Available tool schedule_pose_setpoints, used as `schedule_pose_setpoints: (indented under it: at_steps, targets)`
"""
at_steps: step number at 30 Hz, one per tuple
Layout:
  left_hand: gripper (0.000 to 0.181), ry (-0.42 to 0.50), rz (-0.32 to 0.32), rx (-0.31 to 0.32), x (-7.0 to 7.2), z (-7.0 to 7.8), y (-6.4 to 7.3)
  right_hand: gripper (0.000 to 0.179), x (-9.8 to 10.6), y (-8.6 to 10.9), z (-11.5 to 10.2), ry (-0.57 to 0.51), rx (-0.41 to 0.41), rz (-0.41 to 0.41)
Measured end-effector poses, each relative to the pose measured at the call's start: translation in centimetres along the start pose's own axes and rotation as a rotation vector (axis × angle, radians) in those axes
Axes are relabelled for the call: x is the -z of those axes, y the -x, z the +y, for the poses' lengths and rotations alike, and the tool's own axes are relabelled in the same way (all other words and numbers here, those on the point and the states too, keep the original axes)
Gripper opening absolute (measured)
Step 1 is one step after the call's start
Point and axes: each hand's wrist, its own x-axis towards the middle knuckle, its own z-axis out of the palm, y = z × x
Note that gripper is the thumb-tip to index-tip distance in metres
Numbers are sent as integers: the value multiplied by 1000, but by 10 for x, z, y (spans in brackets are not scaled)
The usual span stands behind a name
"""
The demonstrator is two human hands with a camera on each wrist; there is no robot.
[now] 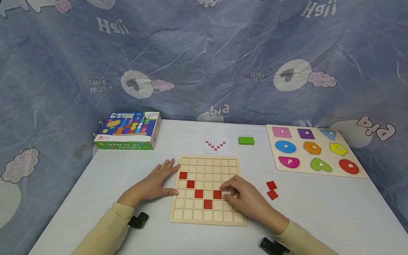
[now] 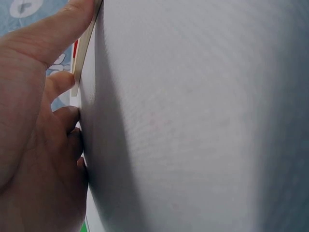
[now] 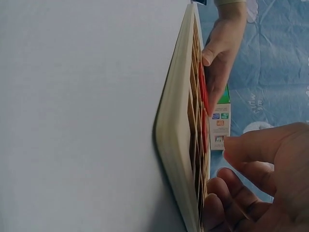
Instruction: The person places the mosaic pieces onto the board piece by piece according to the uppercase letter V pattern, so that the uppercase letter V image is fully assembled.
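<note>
A square wooden grid board (image 1: pixel 208 222) lies on the white table, with several red square tiles (image 1: pixel 199 193) in its cells, stepping down from the left and then up. My left hand (image 1: pixel 156 182) lies flat with spread fingers, its thumb and index finger touching the board's left edge; the left wrist view shows that thumb against the wooden rim. Over the board's right half is my right hand (image 1: pixel 243 196), fingers bent, their tips beside the rightmost red tile (image 1: pixel 217 194). The right wrist view shows a gap between thumb and fingers, with no tile visible there.
Two loose red tiles (image 1: pixel 272 194) lie right of the board. Behind it are a small printed grid card (image 1: pixel 215 145) and a green block (image 1: pixel 246 141). A colourful toy box (image 1: pixel 127 131) stands back left; a shape puzzle board (image 1: pixel 302 156) lies back right.
</note>
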Motion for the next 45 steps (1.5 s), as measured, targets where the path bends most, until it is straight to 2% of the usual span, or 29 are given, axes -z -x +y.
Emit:
schedule_pose_setpoints:
  at_steps: [10, 28, 36, 45]
  targets:
    - [102, 3, -3, 10, 0, 2, -1, 24, 16, 11, 13, 11, -25, 39]
    - [101, 8, -13, 21, -1, 4, 0, 26, 54, 35, 52, 132, -59, 137]
    - [101, 5, -12, 24, -1, 4, 0, 24, 68, 44, 63, 184, -145, 107]
    - [101, 5, -8, 25, -1, 4, 0, 27, 76, 51, 74, 214, -186, 98]
